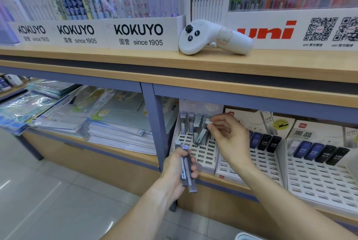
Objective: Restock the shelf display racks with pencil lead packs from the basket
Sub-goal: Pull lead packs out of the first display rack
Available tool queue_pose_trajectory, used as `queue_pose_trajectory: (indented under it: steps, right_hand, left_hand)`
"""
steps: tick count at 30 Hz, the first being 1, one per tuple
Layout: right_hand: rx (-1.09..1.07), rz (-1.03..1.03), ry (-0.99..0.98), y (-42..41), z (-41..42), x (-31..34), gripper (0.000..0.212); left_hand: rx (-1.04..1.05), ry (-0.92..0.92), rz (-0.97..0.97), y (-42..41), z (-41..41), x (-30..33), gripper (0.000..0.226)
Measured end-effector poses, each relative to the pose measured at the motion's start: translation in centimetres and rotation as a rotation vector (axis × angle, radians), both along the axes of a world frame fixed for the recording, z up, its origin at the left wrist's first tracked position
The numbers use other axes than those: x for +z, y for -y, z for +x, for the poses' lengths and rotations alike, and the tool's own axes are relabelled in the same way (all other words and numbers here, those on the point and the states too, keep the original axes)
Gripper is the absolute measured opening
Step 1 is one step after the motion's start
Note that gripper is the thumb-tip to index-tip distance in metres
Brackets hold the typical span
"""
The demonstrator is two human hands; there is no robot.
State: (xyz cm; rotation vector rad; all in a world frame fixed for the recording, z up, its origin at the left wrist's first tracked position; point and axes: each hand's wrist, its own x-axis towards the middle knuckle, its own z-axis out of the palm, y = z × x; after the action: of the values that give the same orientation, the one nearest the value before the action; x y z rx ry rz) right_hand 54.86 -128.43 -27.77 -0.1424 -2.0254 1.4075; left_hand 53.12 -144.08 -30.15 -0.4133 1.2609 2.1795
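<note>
My left hand (177, 170) grips a small bundle of grey pencil lead packs (187, 170) upright in front of the lower shelf. My right hand (228, 135) pinches the white top of one grey lead pack (202, 135), which leans tilted with its lower end in a slot of the leftmost white display rack (201, 152). Several grey packs (193, 123) stand in that rack's back rows. Only a white rim of the basket (249, 236) shows at the bottom edge.
Two more white racks (319, 177) to the right hold dark and blue HB lead packs (321, 152). A blue shelf post (157, 127) stands left of the racks, with stacked plastic folders (87, 115) beyond it. A white controller (211, 36) lies on the wooden shelf above.
</note>
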Motion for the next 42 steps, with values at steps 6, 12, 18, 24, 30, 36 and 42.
queue_pose_trajectory:
  steps: [6, 12, 18, 24, 30, 36, 42]
  right_hand:
    - [0.041, 0.162, 0.029, 0.5, -1.1, -1.2, 0.015]
    - [0.027, 0.321, 0.051, 0.0, -1.8, -0.7, 0.013]
    - [0.038, 0.595, 0.109, 0.6, -2.4, -0.3, 0.016]
    - [0.042, 0.582, 0.225, 0.4, -2.1, -0.1, 0.022]
    - [-0.059, 0.298, 0.381, 1.2, -0.6, 0.4, 0.028]
    - [0.042, -0.19, 0.61, 1.2, -1.3, 1.3, 0.03]
    - [0.099, -0.255, 0.671, 0.9, -0.7, 3.7, 0.032]
  left_hand:
    - [0.059, -0.084, -0.048, 0.1, -0.2, -0.2, 0.017]
    - [0.087, -0.129, -0.095, 0.0, -0.1, 0.0, 0.022]
    - [0.049, -0.176, -0.175, -0.3, 0.5, 0.5, 0.021]
    - [0.037, -0.237, -0.204, -0.6, 0.8, 0.4, 0.026]
    - [-0.004, -0.258, -0.143, -0.7, 0.8, 0.4, 0.032]
    - [-0.115, -0.327, -0.112, -0.8, 1.2, 0.7, 0.039]
    - [-0.103, -0.376, -0.118, -0.1, 0.9, 0.8, 0.051]
